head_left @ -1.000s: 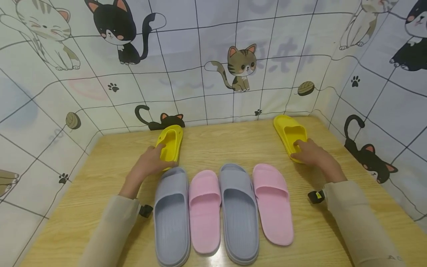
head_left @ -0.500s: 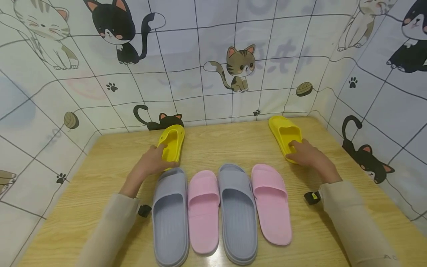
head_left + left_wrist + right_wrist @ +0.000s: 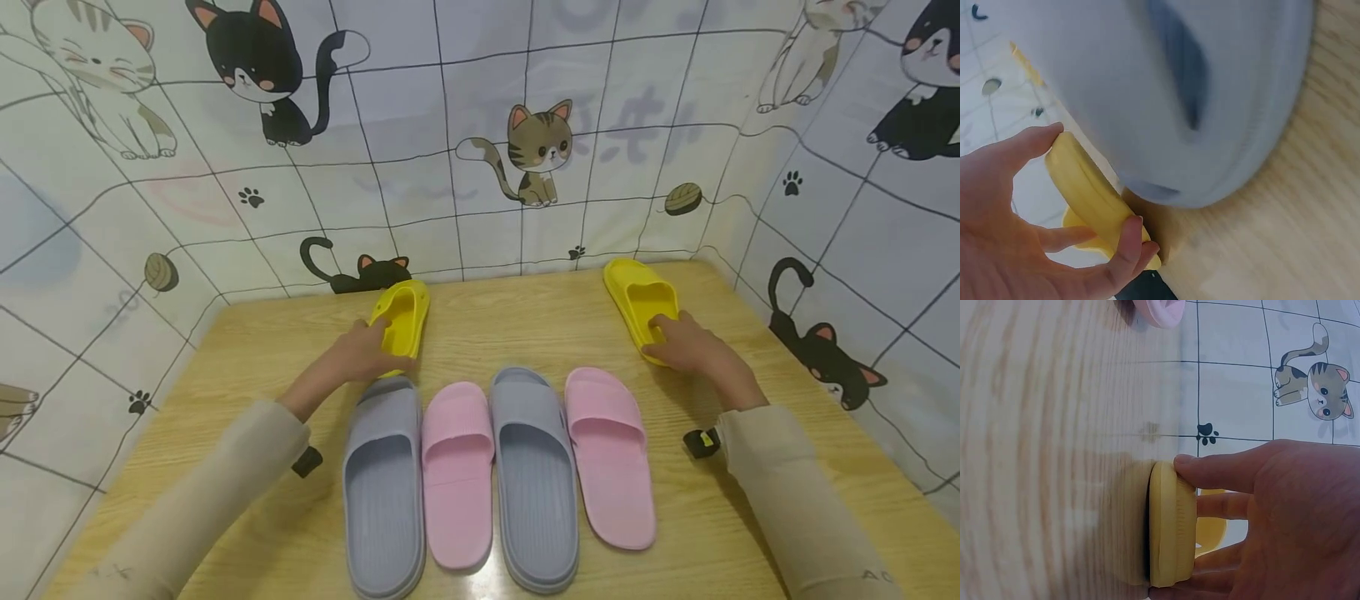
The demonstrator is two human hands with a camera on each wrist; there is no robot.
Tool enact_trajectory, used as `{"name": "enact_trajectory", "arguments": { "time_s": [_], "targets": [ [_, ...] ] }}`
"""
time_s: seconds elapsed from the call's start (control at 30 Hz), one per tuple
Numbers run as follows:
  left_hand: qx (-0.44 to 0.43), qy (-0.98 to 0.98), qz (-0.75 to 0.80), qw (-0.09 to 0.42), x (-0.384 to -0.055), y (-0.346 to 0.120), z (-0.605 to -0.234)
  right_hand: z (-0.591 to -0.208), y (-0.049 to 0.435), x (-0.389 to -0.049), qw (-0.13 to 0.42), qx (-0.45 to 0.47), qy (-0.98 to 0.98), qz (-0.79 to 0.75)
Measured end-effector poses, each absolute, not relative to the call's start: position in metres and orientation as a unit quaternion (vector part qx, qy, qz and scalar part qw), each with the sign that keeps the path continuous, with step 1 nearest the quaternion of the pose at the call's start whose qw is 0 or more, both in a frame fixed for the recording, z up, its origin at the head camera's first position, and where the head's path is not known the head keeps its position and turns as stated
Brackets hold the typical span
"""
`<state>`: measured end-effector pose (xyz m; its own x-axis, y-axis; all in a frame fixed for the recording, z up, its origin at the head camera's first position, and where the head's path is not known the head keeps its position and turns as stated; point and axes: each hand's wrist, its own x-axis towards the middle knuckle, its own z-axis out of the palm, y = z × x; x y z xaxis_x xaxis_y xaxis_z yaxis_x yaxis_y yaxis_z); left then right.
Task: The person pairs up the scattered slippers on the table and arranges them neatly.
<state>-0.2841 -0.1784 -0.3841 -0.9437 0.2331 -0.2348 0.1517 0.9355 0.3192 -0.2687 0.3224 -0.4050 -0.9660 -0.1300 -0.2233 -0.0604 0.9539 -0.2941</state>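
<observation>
Two yellow clogs lie toward the back of the wooden table, toes away from me. My left hand grips the left yellow clog by its heel end, just beyond the toe of a grey slipper. In the left wrist view, the thumb and fingers hold the sides of the clog's heel. Over on the right, my right hand holds the right yellow clog at its heel. The right wrist view has that heel between thumb and fingers, low by the tabletop.
Side by side in front stand a grey slipper, a pink slipper, another grey slipper and another pink slipper. White cat-patterned sheeting borders the table at the back and both sides.
My left hand has shifted the left clog a little to the right, its forearm swinging outward. The right clog slid slightly left earlier and has since stayed in place.
</observation>
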Motion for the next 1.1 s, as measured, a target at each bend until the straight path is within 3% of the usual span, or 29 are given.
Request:
{"name": "enact_trajectory", "arguments": {
  "time_s": [1.1],
  "targets": [
    [0.108,0.967,0.150,0.177,-0.289,-0.099,-0.375,-0.410,0.322,-0.269,0.094,-0.077,0.980,-0.161]
  ]
}}
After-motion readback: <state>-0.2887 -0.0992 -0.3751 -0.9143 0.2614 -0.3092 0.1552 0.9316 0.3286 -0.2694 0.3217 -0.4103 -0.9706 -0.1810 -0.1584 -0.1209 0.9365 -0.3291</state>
